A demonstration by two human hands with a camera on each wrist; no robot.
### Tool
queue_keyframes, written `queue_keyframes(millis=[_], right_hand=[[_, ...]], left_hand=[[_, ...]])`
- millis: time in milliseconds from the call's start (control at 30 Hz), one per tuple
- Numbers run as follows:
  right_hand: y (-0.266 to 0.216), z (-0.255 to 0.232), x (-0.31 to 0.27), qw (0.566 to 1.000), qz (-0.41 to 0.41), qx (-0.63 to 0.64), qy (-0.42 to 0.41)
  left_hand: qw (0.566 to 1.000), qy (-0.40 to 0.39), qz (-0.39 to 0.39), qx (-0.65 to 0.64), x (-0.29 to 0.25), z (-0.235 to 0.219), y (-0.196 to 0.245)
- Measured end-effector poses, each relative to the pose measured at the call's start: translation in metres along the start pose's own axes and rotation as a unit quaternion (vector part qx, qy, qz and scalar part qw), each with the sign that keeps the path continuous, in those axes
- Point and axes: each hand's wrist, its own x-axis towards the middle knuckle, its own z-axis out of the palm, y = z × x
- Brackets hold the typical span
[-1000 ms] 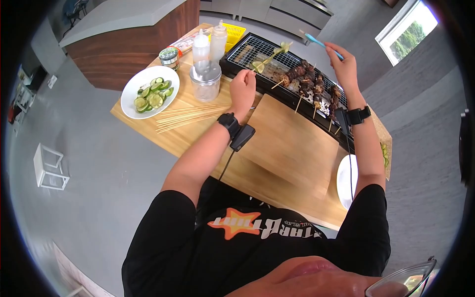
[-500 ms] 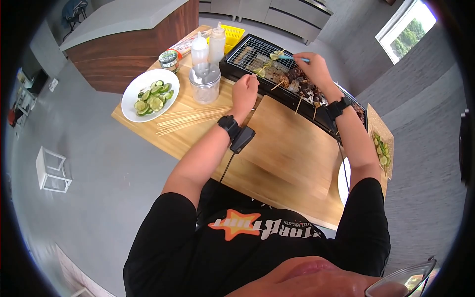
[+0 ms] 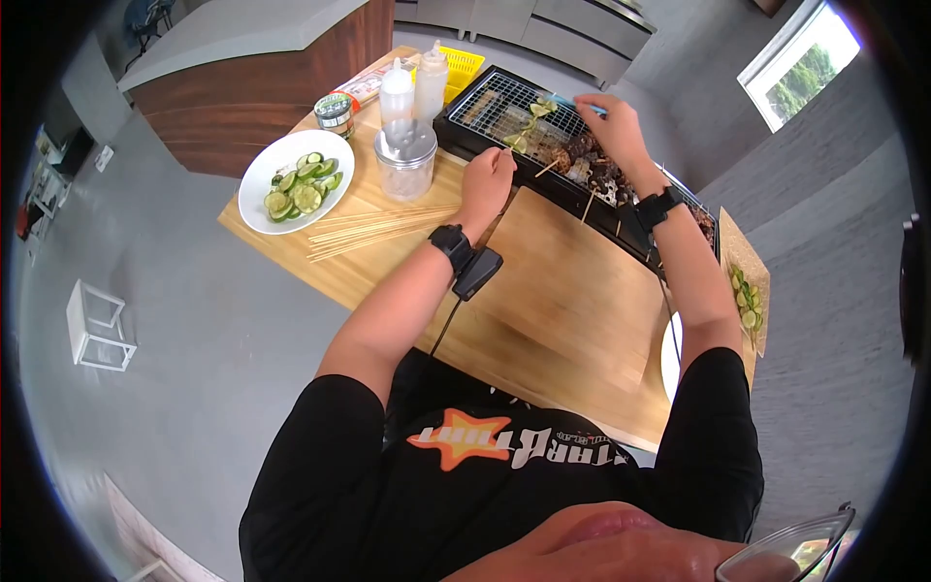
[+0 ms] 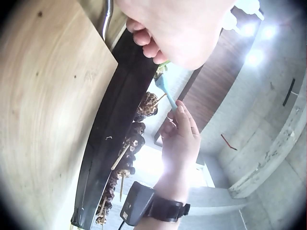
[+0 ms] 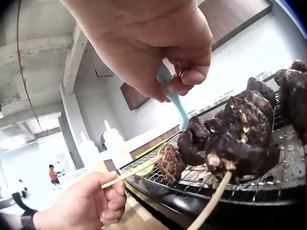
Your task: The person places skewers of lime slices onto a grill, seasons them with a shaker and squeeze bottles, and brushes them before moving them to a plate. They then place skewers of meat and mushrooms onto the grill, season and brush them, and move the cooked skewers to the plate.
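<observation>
The left hand [image 3: 488, 184] pinches the near end of a skewer of thin green slices [image 3: 529, 131] lying over the grill's left half. The right hand [image 3: 616, 131] holds a light-blue brush [image 3: 562, 100], its head at the far end of those slices. In the left wrist view the brush [image 4: 165, 90] points from the right hand [image 4: 181, 141] toward the slices, mostly hidden behind the left hand [image 4: 180, 31]. The right wrist view has the brush [image 5: 178, 105] behind dark grilled skewers [image 5: 242, 134], with the left hand [image 5: 86, 201] at lower left.
Skewers of dark pieces lie on the black grill [image 3: 465, 136]. Around the cutting board [image 3: 572, 281] are bare sticks [image 3: 364, 231], a bowl of green slices [image 3: 254, 184], a lidded jar [image 3: 405, 170], squeeze bottles [image 3: 397, 97] and a yellow basket [image 3: 464, 66].
From up at the right, the right hand has come down and left, bringing the brush to the slices. The skewer's far end is lower over the grill; the left hand has shifted slightly.
</observation>
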Motion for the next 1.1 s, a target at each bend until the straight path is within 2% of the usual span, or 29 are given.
queue_keyframes(millis=[67, 167, 267, 367, 467, 667, 800, 900, 1000, 1100], right_hand=[[-0.007, -0.004, 0.001, 0.998, -0.02, -0.004, 0.055], [0.008, 0.001, 0.0, 0.997, 0.007, 0.003, -0.075], [-0.002, -0.009, 0.0, 0.999, 0.044, 0.014, -0.009], [-0.012, -0.017, -0.003, 0.998, 0.04, 0.041, 0.035], [-0.021, -0.018, -0.007, 0.998, 0.017, 0.058, 0.025], [-0.038, -0.003, -0.017, 0.994, -0.025, 0.032, -0.102], [-0.04, -0.002, -0.008, 0.999, -0.01, 0.048, 0.024], [-0.022, 0.005, -0.006, 0.993, -0.029, -0.053, -0.103], [-0.018, 0.007, -0.007, 1.0, -0.007, 0.007, 0.01], [-0.008, 0.01, -0.004, 0.999, 0.011, -0.004, 0.041]], left_hand=[[1.0, -0.003, -0.003, 0.005, 0.0, -0.001, 0.0], [1.0, 0.004, -0.004, 0.004, 0.0, 0.0, -0.002], [0.999, 0.035, -0.004, -0.006, 0.003, -0.001, 0.0], [0.997, 0.073, -0.005, -0.003, 0.004, -0.004, -0.002], [0.996, 0.093, 0.007, 0.004, 0.006, -0.001, -0.009], [0.997, 0.073, -0.015, 0.014, 0.006, -0.003, -0.012], [0.998, 0.062, -0.015, 0.0, 0.003, -0.004, -0.006], [0.999, 0.048, -0.003, 0.0, 0.003, -0.001, -0.007], [0.999, 0.029, -0.014, 0.001, 0.003, -0.002, -0.006], [0.999, 0.026, 0.009, 0.041, 0.004, -0.001, -0.011]])
